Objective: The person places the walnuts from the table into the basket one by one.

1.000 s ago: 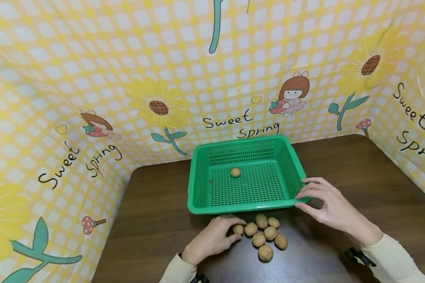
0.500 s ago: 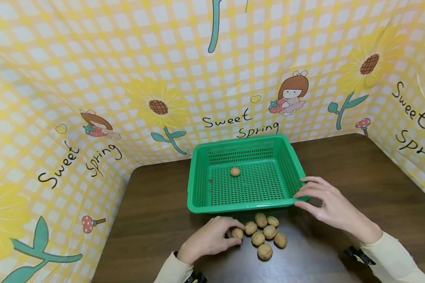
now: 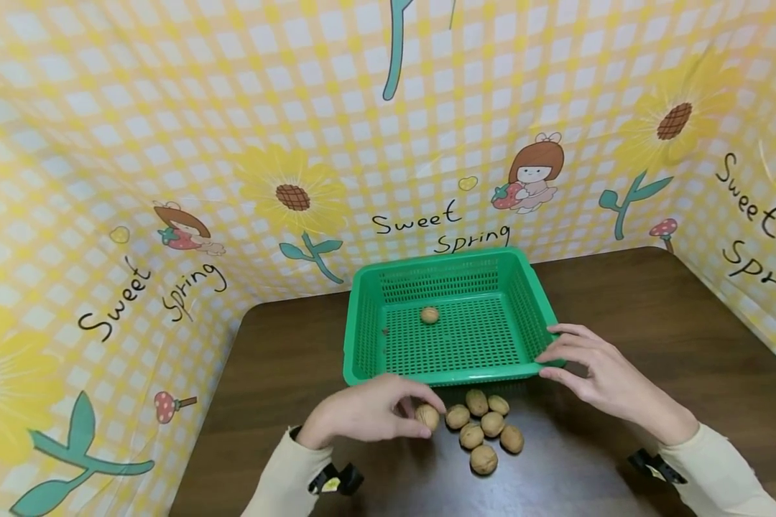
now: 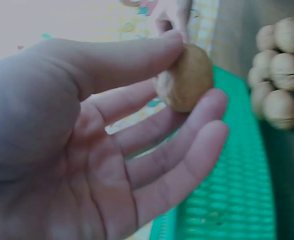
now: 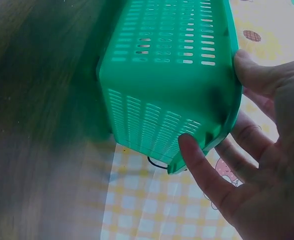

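Between the thumb and fingers of my left hand (image 3: pixel 368 411) is a walnut (image 3: pixel 427 416), held in front of the basket's near side. The left wrist view shows this walnut (image 4: pixel 189 82) pinched at the fingertips, the other fingers spread below. A green plastic basket (image 3: pixel 465 375) stands behind, with a single walnut (image 3: pixel 430 315) on its slotted floor. At the basket's near right corner, my right hand (image 3: pixel 598 373) holds the rim; the right wrist view has the thumb (image 5: pixel 246 67) on the edge and one finger (image 5: pixel 201 167) against the outer wall.
Several loose walnuts (image 3: pixel 492 424) lie in a cluster on the dark wooden table (image 3: pixel 284 359), just in front of the basket. A yellow checked cloth (image 3: pixel 362 129) with printed flowers rises behind and at both sides of the table.
My left hand has drawn a walnut away from the cluster and raised it slightly toward the basket's front rim. The right hand stays at the corner.
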`<state>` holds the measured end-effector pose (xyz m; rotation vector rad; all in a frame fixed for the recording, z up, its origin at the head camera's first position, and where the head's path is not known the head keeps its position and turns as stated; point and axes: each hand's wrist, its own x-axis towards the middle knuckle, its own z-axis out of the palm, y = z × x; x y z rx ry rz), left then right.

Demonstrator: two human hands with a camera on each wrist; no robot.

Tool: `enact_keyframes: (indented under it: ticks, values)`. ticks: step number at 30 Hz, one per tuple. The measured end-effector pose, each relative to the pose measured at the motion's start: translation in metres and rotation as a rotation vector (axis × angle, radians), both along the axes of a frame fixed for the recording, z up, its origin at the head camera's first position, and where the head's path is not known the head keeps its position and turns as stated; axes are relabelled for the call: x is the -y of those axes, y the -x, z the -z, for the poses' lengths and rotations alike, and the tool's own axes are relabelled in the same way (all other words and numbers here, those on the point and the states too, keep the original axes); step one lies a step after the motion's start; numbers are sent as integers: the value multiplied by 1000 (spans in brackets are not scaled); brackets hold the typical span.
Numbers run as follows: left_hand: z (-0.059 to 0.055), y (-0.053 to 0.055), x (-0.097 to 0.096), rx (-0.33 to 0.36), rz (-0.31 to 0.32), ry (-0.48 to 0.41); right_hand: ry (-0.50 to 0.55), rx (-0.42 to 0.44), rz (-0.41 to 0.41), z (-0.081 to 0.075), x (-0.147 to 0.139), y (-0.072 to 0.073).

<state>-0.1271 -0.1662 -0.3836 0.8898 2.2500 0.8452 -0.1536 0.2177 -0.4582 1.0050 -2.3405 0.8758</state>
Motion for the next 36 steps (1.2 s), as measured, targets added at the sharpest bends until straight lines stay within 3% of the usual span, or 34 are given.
enact_keyframes:
  ticks: [3,6,12,20,23,28,36]
  values:
    - [-13,12,4,-6,-29,-62,-7,7,4,0,0,0]
    - [-23,25,4,-55,-68,-80,-25,19,12,0,-1,0]
    - [-32,54,-9,-149,-120,-70,-87,25,28,-3,-6,-2]
    - [-47,89,-32,-179,-152,-91,-146,52,51,-12,-9,-6]
    - [-44,101,-36,-190,-200,-122,-169,79,64,-14,-9,-7]
    - [-28,116,-39,-185,-257,-146,-188,107,82,-15,-8,-9]
    - [-7,140,-35,-162,-357,-138,-160,80,77,-14,-9,-8]
